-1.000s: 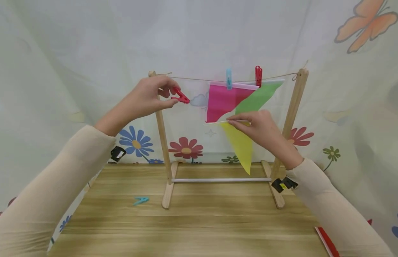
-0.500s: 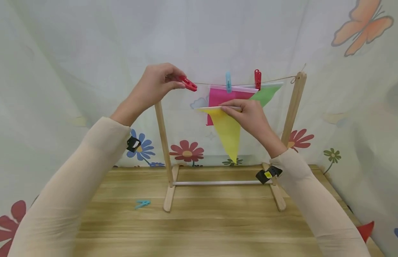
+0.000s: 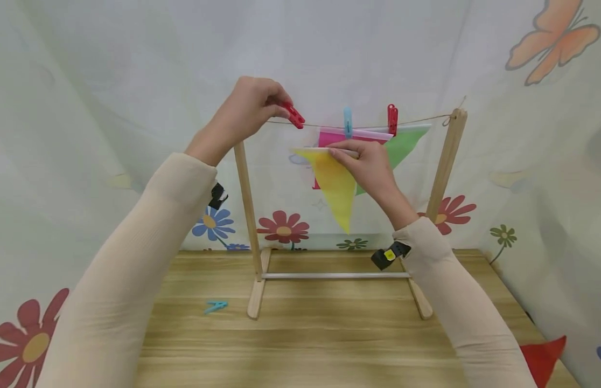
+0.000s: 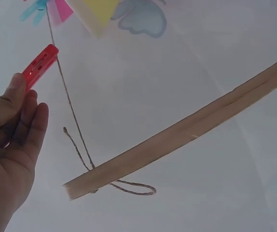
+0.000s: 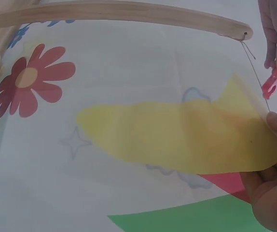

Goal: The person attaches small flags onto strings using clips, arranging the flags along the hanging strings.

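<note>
My left hand [image 3: 261,108] pinches a red clothespin [image 3: 295,116] close to the string [image 3: 312,125], left of the hanging flags. In the left wrist view the clothespin [image 4: 40,65] lies right beside the string. A yellow triangular flag [image 3: 333,183] is pinched by its white top edge between the thumb and fingers of my right hand [image 3: 370,161]. The flag hangs point down, a little below the string. Behind it a pink flag [image 3: 325,139] hangs under a light blue clothespin [image 3: 348,122]. A green flag [image 3: 409,143] hangs by another red clothespin [image 3: 392,119].
A wooden stand with a left post [image 3: 248,210] and a right post [image 3: 446,161] carries the string above the wooden table [image 3: 305,334]. On the table lies a loose blue clothespin [image 3: 216,306]. Part of a red flag [image 3: 544,358] shows beside my right sleeve.
My left hand has risen and moved right with the red clothespin, up to the string. My right hand has lifted the yellow flag up and to the left, across the pink flag.
</note>
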Demonstrator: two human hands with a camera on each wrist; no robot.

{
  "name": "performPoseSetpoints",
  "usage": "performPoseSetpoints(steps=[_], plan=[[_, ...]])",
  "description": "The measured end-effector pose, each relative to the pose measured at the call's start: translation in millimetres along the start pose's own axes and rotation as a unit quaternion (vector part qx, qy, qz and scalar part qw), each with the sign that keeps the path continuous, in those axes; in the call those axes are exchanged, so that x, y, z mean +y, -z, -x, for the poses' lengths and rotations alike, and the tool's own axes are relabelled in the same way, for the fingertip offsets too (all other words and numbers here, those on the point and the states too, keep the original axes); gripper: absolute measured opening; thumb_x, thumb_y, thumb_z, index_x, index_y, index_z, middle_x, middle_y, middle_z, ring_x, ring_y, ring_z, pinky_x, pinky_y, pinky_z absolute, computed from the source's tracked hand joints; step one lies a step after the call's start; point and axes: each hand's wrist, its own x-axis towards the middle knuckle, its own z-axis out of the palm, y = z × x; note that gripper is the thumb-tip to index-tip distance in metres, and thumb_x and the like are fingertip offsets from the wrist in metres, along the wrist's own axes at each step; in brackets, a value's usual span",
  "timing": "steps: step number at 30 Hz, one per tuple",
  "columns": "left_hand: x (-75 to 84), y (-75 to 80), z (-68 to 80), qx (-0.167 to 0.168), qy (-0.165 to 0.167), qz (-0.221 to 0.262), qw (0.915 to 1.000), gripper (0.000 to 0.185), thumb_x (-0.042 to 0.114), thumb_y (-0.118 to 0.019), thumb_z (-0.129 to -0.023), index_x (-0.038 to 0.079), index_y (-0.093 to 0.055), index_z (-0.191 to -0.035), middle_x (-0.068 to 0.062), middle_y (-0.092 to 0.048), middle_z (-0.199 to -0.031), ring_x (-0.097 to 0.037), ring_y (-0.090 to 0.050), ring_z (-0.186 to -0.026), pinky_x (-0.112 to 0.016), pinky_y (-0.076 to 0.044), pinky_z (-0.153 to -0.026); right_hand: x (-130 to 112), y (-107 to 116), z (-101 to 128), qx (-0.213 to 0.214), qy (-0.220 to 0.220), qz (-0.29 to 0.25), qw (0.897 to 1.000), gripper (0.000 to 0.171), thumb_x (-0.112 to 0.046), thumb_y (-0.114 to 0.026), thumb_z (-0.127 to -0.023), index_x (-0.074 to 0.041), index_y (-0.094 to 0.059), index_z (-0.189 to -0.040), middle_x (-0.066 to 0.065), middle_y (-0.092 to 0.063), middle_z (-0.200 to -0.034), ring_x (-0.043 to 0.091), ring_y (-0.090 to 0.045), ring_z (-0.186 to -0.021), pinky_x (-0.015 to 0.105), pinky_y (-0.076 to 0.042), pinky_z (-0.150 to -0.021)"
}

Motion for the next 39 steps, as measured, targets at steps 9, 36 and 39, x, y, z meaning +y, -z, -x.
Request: performPoseSetpoints(steps=[9, 36, 39], plan=[[-10.5, -5.8, -5.5, -0.034, 0.017, 0.019, 0.9991, 0.022, 0.011, -0.07, -0.096, 0.0, -0.073, -0.114, -0.012, -0.071, -0.109, -0.021, -0.065, -0.096, -0.032, -0.054, -0.097, 0.7, -4.4, -2.2, 0.028, -0.02, -0.019, 0.999, 0.029, -0.031, -0.072, -0.096, -0.009, -0.078, -0.116, 0.007, -0.077, -0.107, 0.019, -0.066, -0.086, 0.019, -0.047, -0.064], [10.5, -19.6, -26.9, -0.101, -0.042, -0.018, 0.9939, 0.018, 0.014, -0.069, -0.096, 0.002, -0.074, -0.108, -0.009, -0.072, -0.104, -0.02, -0.066, -0.092, -0.03, -0.055, -0.09, -5.9, -12.7, -8.6, 0.1, -0.005, -0.036, 0.994, 0.029, -0.032, -0.071, -0.096, -0.013, -0.078, -0.117, 0.004, -0.077, -0.108, 0.016, -0.061, -0.076, 0.02, -0.038, -0.057], [12.8, -22.8, -30.0, -0.103, -0.05, -0.017, 0.9932, 0.018, 0.015, -0.07, -0.096, 0.002, -0.074, -0.108, -0.008, -0.072, -0.104, -0.019, -0.065, -0.092, -0.03, -0.055, -0.089, -2.5, -10.0, -9.6, 0.1, -0.02, -0.046, 0.994, 0.03, -0.032, -0.071, -0.096, -0.012, -0.078, -0.117, 0.004, -0.077, -0.11, 0.015, -0.065, -0.091, 0.019, -0.045, -0.066]])
